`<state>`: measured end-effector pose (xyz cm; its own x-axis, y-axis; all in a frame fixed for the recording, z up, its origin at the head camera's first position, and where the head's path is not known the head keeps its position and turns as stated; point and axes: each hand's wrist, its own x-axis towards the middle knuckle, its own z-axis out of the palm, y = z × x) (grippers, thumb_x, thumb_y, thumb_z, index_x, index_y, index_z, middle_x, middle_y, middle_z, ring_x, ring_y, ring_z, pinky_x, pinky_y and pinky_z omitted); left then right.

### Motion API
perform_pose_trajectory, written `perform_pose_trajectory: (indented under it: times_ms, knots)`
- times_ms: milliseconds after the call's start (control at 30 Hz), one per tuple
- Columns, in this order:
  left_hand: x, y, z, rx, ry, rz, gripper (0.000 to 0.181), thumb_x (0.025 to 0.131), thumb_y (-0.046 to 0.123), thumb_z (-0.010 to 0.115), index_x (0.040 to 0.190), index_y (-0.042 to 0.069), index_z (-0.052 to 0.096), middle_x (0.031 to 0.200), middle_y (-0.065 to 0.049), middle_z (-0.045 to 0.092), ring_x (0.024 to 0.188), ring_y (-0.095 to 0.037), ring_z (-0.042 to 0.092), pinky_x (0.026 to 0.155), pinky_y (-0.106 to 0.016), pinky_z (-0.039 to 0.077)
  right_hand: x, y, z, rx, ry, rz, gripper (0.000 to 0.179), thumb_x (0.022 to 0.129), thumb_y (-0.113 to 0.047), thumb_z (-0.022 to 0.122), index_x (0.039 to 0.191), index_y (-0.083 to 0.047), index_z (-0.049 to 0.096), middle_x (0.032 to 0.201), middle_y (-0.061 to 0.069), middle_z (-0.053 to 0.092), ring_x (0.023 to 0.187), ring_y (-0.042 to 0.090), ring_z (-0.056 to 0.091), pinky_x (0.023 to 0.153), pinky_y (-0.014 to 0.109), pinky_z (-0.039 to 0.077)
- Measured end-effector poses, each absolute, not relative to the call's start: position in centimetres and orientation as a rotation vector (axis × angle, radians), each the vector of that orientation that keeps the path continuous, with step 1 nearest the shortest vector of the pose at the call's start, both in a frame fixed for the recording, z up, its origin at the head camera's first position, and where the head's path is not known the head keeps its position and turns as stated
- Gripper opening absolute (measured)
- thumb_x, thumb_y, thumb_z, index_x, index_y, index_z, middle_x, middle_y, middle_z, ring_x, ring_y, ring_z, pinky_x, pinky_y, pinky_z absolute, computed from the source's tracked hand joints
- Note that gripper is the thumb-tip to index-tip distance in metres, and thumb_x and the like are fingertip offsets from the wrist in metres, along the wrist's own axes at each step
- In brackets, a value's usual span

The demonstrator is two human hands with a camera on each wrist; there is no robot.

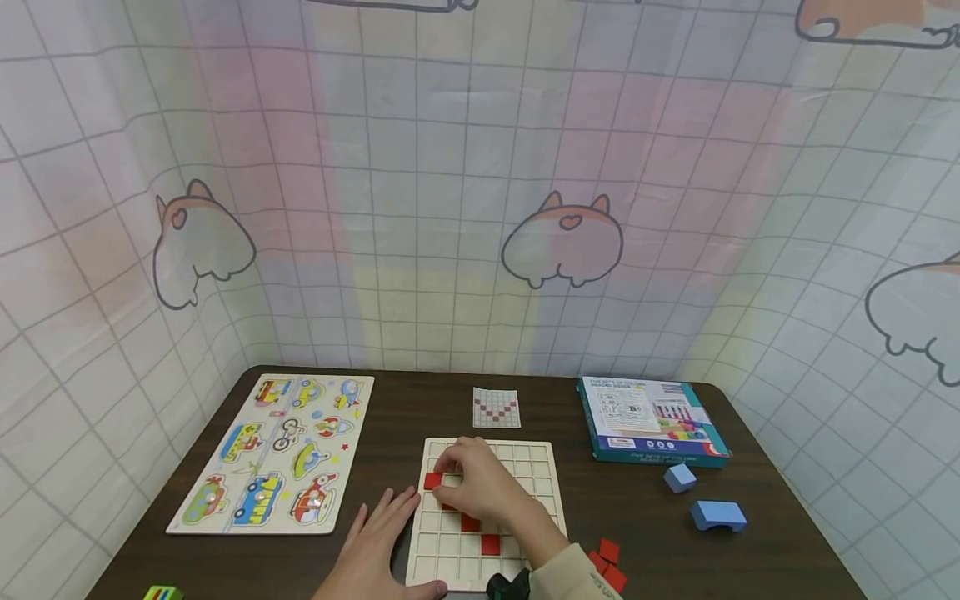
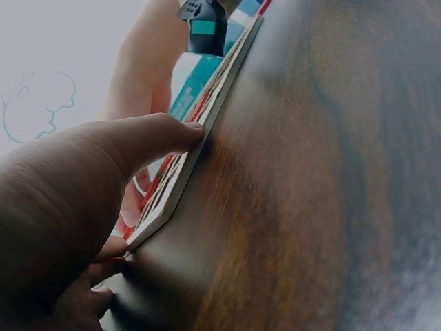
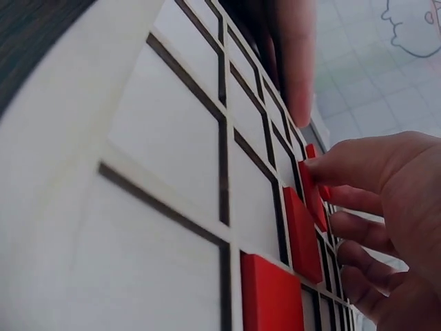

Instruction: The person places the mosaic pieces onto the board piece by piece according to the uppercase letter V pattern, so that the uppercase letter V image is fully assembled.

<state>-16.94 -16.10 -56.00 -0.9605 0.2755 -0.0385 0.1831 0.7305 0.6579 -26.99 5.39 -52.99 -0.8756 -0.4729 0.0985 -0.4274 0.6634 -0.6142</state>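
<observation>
A pale grid board [image 1: 525, 467] lies on the dark table with several red square tiles [image 1: 491, 545] in a diagonal line of its cells. Over its left part, my right hand [image 1: 480, 483] pinches the uppermost red tile [image 1: 432, 481] with thumb and forefinger. In the right wrist view the thumb [image 3: 351, 162] also meets a red tile [image 3: 313, 196]; the other fingers bend loosely. My left hand [image 1: 378, 542] rests at the board's lower left corner, fingers spread along the left side. Its thumb [image 2: 162, 134] presses the near edge.
Loose red tiles [image 1: 609, 552] lie right of the board. Behind it is a small pattern card [image 1: 497, 408]. A picture puzzle board [image 1: 277, 450] lies left; a flat box [image 1: 648, 421], a blue cube [image 1: 679, 478] and a blue arch block [image 1: 718, 515] are right. A green block [image 1: 162, 592] sits front left.
</observation>
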Motion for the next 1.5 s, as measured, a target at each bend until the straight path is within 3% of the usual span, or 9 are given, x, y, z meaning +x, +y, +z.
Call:
perform_pose_trajectory:
  times_ms: [433,733,1033,1267,1500]
  knots:
    - [-17.1,-16.0,-55.5,0.367,2.763,1.062,0.124,0.073,0.078,0.089,0.170,0.013,0.047,0.179,-0.010,0.043,0.170,-0.047,0.026,0.135,-0.081,0.010,-26.7,6.3,-52.7,-0.801,2.808,-0.983,0.022,0.097,-0.031,0.085,0.116,-0.021,0.083,0.112,-0.007,0.071,0.107,0.010,0.055,0.096,0.034,0.056]
    - [-17.1,-15.7,-55.5,0.345,2.773,1.016,0.126,0.071,0.080,0.089,0.170,0.014,0.047,0.178,-0.009,0.045,0.170,-0.046,0.028,0.135,-0.079,0.013,-25.0,9.0,-52.0,-0.790,2.749,-1.092,0.024,0.104,-0.035,0.078,0.125,-0.024,0.079,0.126,-0.009,0.072,0.124,0.014,0.062,0.111,0.044,0.058]
    - [-16.9,-15.8,-55.7,0.345,2.789,1.028,0.128,0.070,0.081,0.089,0.170,0.014,0.047,0.178,-0.010,0.045,0.170,-0.046,0.028,0.136,-0.078,0.012,-22.8,12.6,-50.5,-0.870,2.763,-1.173,0.019,0.104,-0.025,0.080,0.121,-0.016,0.080,0.119,0.000,0.079,0.114,0.026,0.070,0.102,0.044,0.062]
    - [-17.0,-16.0,-55.8,0.344,2.786,1.054,0.127,0.070,0.081,0.090,0.170,0.014,0.047,0.178,-0.010,0.044,0.170,-0.048,0.026,0.135,-0.079,0.010,-22.0,14.6,-50.3,-0.780,2.740,-1.173,0.023,0.104,-0.029,0.080,0.125,-0.019,0.079,0.123,-0.002,0.080,0.113,0.021,0.070,0.100,0.039,0.063]
    - [-17.0,-15.9,-55.8,0.336,2.784,1.020,0.128,0.070,0.081,0.089,0.170,0.014,0.046,0.178,-0.010,0.043,0.170,-0.049,0.027,0.135,-0.080,0.011,-21.2,16.6,-50.5,-0.734,2.736,-1.228,0.025,0.104,-0.025,0.081,0.127,-0.018,0.078,0.124,0.000,0.080,0.115,0.023,0.072,0.102,0.044,0.064]
